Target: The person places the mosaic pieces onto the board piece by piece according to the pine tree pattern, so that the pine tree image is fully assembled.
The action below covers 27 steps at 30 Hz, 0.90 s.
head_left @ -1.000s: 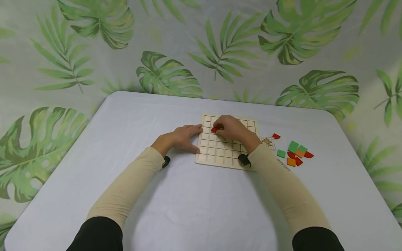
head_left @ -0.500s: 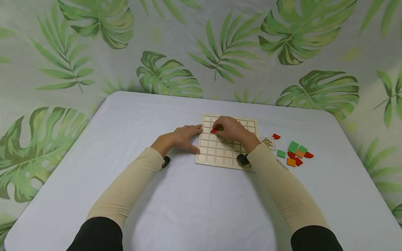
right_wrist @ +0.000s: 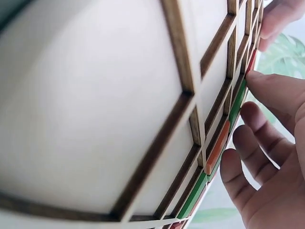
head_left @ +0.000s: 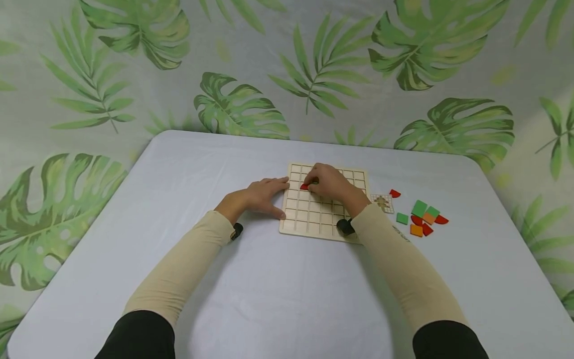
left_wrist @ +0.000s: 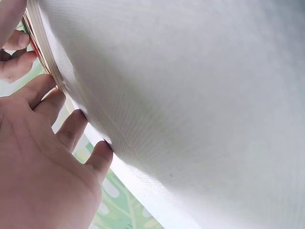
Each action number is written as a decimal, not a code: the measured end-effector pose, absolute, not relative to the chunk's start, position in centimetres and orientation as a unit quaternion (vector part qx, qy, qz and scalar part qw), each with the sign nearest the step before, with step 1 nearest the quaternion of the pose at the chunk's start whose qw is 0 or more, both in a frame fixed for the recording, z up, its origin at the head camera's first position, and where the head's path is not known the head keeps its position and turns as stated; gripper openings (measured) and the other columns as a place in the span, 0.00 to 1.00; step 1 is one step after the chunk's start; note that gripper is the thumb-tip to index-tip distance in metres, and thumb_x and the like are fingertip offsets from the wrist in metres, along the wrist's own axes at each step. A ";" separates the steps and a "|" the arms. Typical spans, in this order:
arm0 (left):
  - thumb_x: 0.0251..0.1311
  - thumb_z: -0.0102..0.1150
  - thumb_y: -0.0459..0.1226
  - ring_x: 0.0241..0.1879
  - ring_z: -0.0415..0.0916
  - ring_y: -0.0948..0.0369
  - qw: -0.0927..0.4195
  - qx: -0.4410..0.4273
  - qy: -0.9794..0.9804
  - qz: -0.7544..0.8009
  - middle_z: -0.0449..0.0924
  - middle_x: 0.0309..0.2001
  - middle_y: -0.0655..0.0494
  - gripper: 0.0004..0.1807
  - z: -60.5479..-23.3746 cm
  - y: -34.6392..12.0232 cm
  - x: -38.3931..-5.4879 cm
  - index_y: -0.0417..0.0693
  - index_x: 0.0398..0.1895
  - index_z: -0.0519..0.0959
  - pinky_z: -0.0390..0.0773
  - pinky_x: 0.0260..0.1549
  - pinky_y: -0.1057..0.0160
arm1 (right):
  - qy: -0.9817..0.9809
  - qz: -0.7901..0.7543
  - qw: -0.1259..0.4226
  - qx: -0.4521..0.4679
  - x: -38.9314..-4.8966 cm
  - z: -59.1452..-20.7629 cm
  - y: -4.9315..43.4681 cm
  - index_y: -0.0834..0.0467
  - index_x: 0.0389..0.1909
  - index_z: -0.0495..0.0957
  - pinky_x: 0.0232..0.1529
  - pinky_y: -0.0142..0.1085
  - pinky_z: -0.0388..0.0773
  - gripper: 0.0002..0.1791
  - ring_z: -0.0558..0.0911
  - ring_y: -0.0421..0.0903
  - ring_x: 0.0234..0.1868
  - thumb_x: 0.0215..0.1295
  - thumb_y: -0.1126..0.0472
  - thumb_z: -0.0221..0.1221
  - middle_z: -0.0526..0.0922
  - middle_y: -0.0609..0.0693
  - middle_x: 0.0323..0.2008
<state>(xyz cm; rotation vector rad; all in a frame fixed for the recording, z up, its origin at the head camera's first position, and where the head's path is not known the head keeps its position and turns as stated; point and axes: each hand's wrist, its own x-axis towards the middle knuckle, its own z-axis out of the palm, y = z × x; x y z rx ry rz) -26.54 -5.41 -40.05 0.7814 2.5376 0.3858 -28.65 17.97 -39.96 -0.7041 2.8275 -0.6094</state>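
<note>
A wooden grid board (head_left: pixel 309 228) lies on the table, its square cells divided by raised strips. My left hand (head_left: pixel 264 197) rests at the board's left edge, fingers spread and thumb at the lower part of that edge. Over the upper part of the board, my right hand (head_left: pixel 332 183) pinches a red curved-edge piece (head_left: pixel 304 187) at a cell left of centre. In the right wrist view, the thumb tip touches this red piece, beside a green piece (right_wrist: pixel 237 106). An orange piece (right_wrist: pixel 218 146) and another green piece (right_wrist: pixel 193 194) sit in cells under the hand, mostly hidden in the head view.
Right of the board lies a small pattern card (head_left: pixel 382 203) with a red piece (head_left: pixel 394 193) at its corner. Farther right is a loose group of green, orange and red pieces, including a green square (head_left: pixel 402 218). A white cloth (head_left: pixel 269 299) covers the table.
The red piece under my right fingers has shifted slightly left on the board, and the right hand has made small adjustments. My left hand stays at the board's edge.
</note>
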 end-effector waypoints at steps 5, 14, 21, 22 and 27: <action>0.57 0.67 0.56 0.81 0.42 0.50 0.228 0.283 0.921 0.139 0.39 0.82 0.61 0.51 -40.0 -5.4 -26.5 0.54 0.79 0.53 0.50 0.76 0.43 | 0.947 -0.206 0.082 -0.233 -28.7 -40.1 18.0 0.59 0.46 0.86 0.53 0.46 0.76 0.10 0.79 0.52 0.48 0.68 0.62 0.60 0.81 0.56 0.48; 0.57 0.67 0.56 0.81 0.41 0.50 0.233 0.283 0.920 0.141 0.39 0.82 0.62 0.51 -39.9 -5.2 -26.6 0.54 0.79 0.53 0.50 0.77 0.44 | 0.947 -0.200 0.066 -0.243 -28.5 -39.7 18.8 0.57 0.50 0.84 0.49 0.45 0.77 0.12 0.78 0.51 0.44 0.71 0.61 0.57 0.81 0.54 0.46; 0.57 0.67 0.55 0.81 0.41 0.50 0.230 0.278 0.921 0.144 0.39 0.82 0.62 0.51 -39.9 -5.4 -26.6 0.54 0.79 0.53 0.50 0.76 0.44 | 0.944 -0.233 0.040 -0.230 -28.0 -37.1 21.2 0.60 0.49 0.85 0.47 0.46 0.77 0.12 0.78 0.52 0.42 0.70 0.64 0.56 0.83 0.55 0.44; 0.57 0.67 0.55 0.81 0.41 0.50 0.230 0.278 0.922 0.144 0.39 0.82 0.62 0.51 -39.9 -5.4 -26.6 0.54 0.79 0.53 0.50 0.77 0.44 | 0.945 -0.231 0.040 -0.226 -27.8 -36.8 21.8 0.60 0.48 0.85 0.46 0.46 0.77 0.12 0.78 0.52 0.42 0.70 0.65 0.56 0.83 0.55 0.44; 0.57 0.67 0.55 0.81 0.41 0.50 0.229 0.280 0.921 0.147 0.39 0.82 0.62 0.51 -40.1 -5.3 -26.6 0.54 0.79 0.53 0.50 0.76 0.43 | 0.955 -0.195 0.029 -0.221 -26.9 -35.8 25.3 0.61 0.49 0.84 0.48 0.49 0.78 0.12 0.80 0.53 0.44 0.70 0.66 0.56 0.84 0.56 0.44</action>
